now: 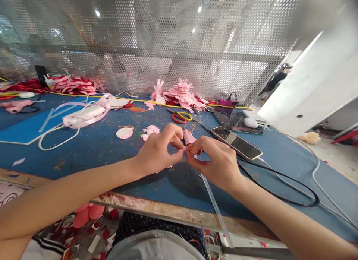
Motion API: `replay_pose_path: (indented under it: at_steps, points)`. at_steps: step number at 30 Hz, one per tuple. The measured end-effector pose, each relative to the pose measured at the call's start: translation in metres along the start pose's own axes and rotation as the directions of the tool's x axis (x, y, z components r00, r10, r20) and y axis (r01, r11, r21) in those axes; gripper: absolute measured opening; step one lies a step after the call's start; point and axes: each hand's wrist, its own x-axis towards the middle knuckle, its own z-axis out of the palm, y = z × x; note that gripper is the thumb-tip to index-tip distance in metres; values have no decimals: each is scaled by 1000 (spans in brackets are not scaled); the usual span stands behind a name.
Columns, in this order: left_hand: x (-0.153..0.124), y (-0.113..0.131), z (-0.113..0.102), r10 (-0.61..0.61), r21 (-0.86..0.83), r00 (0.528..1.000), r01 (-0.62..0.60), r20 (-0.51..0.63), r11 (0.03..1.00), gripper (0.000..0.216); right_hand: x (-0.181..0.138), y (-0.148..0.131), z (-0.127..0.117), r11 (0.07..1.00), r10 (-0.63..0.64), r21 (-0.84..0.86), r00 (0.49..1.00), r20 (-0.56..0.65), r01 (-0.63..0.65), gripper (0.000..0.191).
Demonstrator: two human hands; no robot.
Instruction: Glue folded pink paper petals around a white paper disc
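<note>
My left hand [160,148] and my right hand [215,159] meet above the blue table, thumbs and forefingers pinched together. Between their fingertips is a tiny pink scrap [185,148], mostly covered, so its material is unclear. Just behind the fingers lies a pink hot glue gun [189,136], partly hidden by my right hand. A clear glue stick [212,195] extends from under that hand past the table edge. Left of my left hand are some pink cut pieces [151,131] and a white disc with a pink rim [124,132].
Red-and-yellow scissors [181,117] lie behind the hands. To the right are a phone [237,142] and a looping black cable [279,198]. Pink frilled stacks [180,94] stand along the perforated metal screen [167,40]. A white power strip [85,115] rests on the left.
</note>
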Motion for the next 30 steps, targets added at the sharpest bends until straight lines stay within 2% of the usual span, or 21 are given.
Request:
replay_pose_path:
  at_steps: [4,9,15,30]
  points:
    - [0,0,1,-43,-58,999,41,-26,997,39,1,-2,0,999,39,11,999,-35,-39,22]
    - [1,-2,1,-147,-231,988,133,-47,964,36,1,-6,0,986,155,68,983,-98,-149,23]
    - [1,-5,0,-141,-364,990,123,-23,923,37,1,-7,0,956,243,195,965,-101,-220,22]
    - [0,-7,1,-118,-406,993,113,13,907,40,-1,-8,-2,914,322,294,941,-103,-281,23]
